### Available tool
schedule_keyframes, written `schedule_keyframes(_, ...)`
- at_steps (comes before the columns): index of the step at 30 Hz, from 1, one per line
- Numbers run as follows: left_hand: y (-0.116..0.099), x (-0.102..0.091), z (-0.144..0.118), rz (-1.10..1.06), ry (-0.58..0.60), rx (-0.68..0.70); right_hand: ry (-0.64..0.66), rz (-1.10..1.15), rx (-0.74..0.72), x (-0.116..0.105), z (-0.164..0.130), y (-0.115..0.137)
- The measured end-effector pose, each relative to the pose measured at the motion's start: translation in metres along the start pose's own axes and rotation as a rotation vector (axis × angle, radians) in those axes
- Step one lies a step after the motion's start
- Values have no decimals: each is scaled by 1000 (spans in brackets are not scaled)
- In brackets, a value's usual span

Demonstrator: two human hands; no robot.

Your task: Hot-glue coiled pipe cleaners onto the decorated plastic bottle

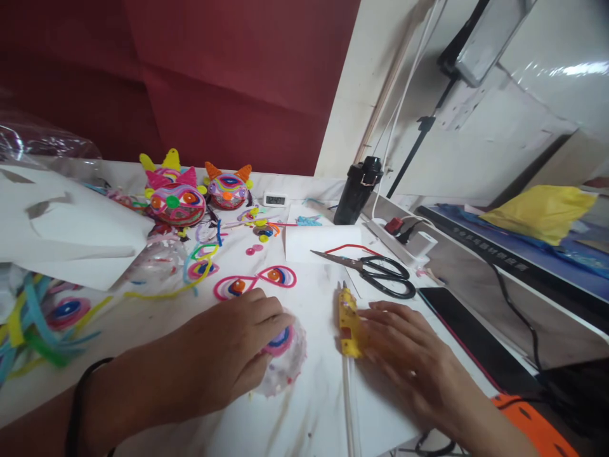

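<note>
My left hand (238, 352), with a dark band at its wrist, is closed on a clear plastic disc (290, 365). A pink and blue coil (280, 341) sits on this disc, partly behind my fingers. My right hand (404, 352) has its fingers stretched out beside a yellow glue gun (349, 324), the fingertips at its side; the thumb is hard to make out. A clear glue stick (350, 406) runs from the gun's back end towards me. Just beyond my left hand lie two pink loop shapes with orange and blue eye pieces (275, 275).
Black-handled scissors (380, 270) lie beyond the glue gun, with a phone (476, 336) to their right. Decorated round ornaments (176, 204) stand at the back left, coloured strips (35, 317) at the left. A black bottle (356, 190) and a power strip (402, 241) are further back.
</note>
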State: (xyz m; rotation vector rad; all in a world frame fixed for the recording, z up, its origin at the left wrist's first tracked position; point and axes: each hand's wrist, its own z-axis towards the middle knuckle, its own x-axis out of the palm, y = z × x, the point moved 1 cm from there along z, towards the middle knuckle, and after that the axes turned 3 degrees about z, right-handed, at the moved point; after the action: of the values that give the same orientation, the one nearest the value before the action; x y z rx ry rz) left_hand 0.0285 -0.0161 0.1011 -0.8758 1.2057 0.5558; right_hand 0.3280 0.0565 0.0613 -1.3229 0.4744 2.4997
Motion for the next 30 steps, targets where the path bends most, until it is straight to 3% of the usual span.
schedule_keyframes(5, 1, 2, 0, 19, -3, 21, 9, 220, -54, 4, 32, 49)
schedule_keyframes(8, 2, 4, 1, 28, -21, 47, 12, 265, -116, 10, 53, 62)
schedule_keyframes(15, 3, 7, 1, -27, 23, 6, 100, 283, -190, 21, 82, 62)
schedule_keyframes(25, 0, 4, 2, -54, 52, -55, 90, 289, -201, 25, 87, 63)
schedule_keyframes(30, 3, 0, -1, -56, -3, -11, 85, 306, -215, 25, 86, 59)
